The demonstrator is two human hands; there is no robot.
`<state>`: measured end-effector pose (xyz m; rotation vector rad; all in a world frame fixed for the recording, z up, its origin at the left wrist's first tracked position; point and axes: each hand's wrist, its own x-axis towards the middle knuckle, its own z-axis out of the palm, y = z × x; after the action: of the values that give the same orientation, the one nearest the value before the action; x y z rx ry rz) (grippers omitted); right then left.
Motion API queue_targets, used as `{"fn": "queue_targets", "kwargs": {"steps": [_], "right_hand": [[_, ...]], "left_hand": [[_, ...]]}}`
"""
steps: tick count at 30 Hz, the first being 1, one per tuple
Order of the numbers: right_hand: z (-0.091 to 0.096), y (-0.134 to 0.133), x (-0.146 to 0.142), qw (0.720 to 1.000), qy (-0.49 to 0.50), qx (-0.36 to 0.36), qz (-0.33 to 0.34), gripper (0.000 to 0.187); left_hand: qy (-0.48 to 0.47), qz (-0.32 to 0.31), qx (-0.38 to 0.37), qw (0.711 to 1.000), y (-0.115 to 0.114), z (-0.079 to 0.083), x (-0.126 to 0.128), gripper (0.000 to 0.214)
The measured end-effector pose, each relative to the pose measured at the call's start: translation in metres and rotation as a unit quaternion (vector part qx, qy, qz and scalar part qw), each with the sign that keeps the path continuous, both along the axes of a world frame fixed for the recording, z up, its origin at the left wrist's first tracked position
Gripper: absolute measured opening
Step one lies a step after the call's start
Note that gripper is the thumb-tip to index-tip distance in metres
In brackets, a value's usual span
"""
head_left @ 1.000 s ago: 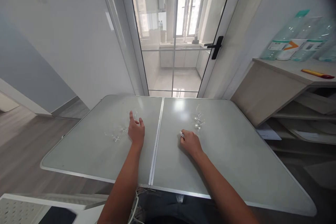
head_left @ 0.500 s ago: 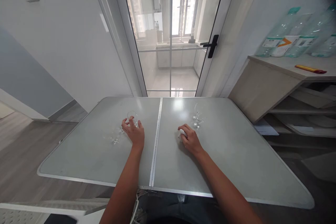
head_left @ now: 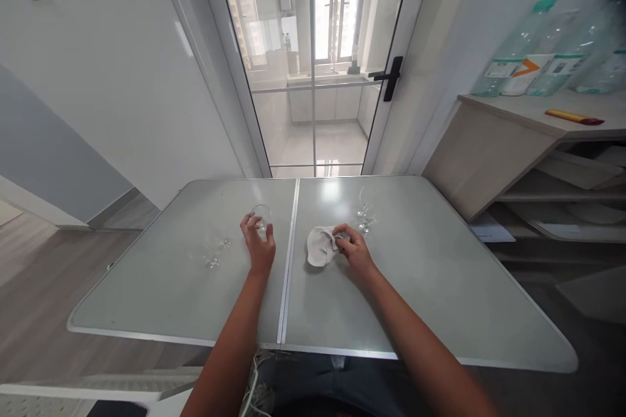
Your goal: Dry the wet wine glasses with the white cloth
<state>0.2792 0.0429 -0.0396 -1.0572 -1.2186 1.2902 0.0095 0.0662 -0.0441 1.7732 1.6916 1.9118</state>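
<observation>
My left hand is closed around a clear glass, whose round rim shows above the fingers. A white cloth hangs, partly spread, from the pinched fingers of my right hand, just right of the table's seam. Left of my left hand, several small shiny transparent pieces lie on the table; their exact shape is hard to make out. Beyond my right hand is another cluster of transparent, glass-like things, also unclear in outline.
The grey-green folding table has a metal seam down its middle. A glazed door stands behind it. To the right, a wooden shelf unit carries plastic bottles and a yellow-red stick-like packet.
The white cloth, earlier bunched inside my right hand, now hangs spread out to its left. My left hand has moved right and raised the glass, away from the small transparent pieces.
</observation>
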Motion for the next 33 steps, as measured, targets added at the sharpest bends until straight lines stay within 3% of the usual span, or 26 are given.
{"fn": "queue_targets", "kwargs": {"steps": [3, 6, 7, 10, 12, 15, 18, 21, 23, 25, 29, 33], "right_hand": [[-0.002, 0.002, 0.001, 0.997, 0.072, -0.019, 0.001, 0.033], [-0.002, 0.005, 0.003, 0.999, 0.042, -0.017, -0.028, 0.039], [-0.002, 0.006, 0.003, 0.999, 0.032, -0.01, -0.035, 0.041], [-0.007, 0.01, 0.006, 0.998, 0.037, 0.014, -0.048, 0.08], [-0.01, 0.014, 0.007, 0.998, 0.039, 0.003, -0.042, 0.073], [-0.01, 0.015, 0.009, 0.999, 0.008, -0.011, -0.038, 0.036], [0.0, 0.008, 0.007, 0.992, -0.048, 0.068, -0.098, 0.035], [0.012, -0.003, 0.005, 0.955, -0.166, 0.158, -0.191, 0.034], [0.015, -0.009, 0.004, 0.928, -0.244, 0.158, -0.234, 0.035], [0.016, -0.011, 0.003, 0.919, -0.272, 0.135, -0.249, 0.035], [0.013, -0.011, -0.001, 0.944, -0.195, 0.144, -0.224, 0.032], [0.007, -0.014, -0.004, 0.95, -0.182, 0.23, -0.104, 0.023]], "left_hand": [[0.023, -0.121, -0.003, 0.992, -0.005, -0.001, 0.014, 0.035], [0.067, -0.213, -0.025, 0.974, -0.009, -0.004, 0.027, 0.036], [0.082, -0.237, -0.029, 0.968, -0.01, -0.005, 0.031, 0.037], [0.108, -0.285, -0.041, 0.952, -0.012, -0.008, 0.037, 0.04], [0.117, -0.3, -0.054, 0.945, -0.013, -0.009, 0.039, 0.043], [0.138, -0.305, -0.066, 0.94, -0.014, -0.01, 0.041, 0.049], [0.16, -0.276, -0.061, 0.946, -0.015, -0.006, 0.043, 0.054], [0.158, -0.256, -0.062, 0.952, -0.017, -0.001, 0.044, 0.056], [0.144, -0.268, -0.074, 0.95, -0.018, 0.002, 0.045, 0.056], [0.129, -0.279, -0.087, 0.947, -0.019, 0.004, 0.045, 0.057], [0.144, -0.26, -0.101, 0.949, -0.018, 0.003, 0.044, 0.059], [0.236, -0.212, -0.095, 0.944, -0.018, -0.002, 0.042, 0.055]]}}
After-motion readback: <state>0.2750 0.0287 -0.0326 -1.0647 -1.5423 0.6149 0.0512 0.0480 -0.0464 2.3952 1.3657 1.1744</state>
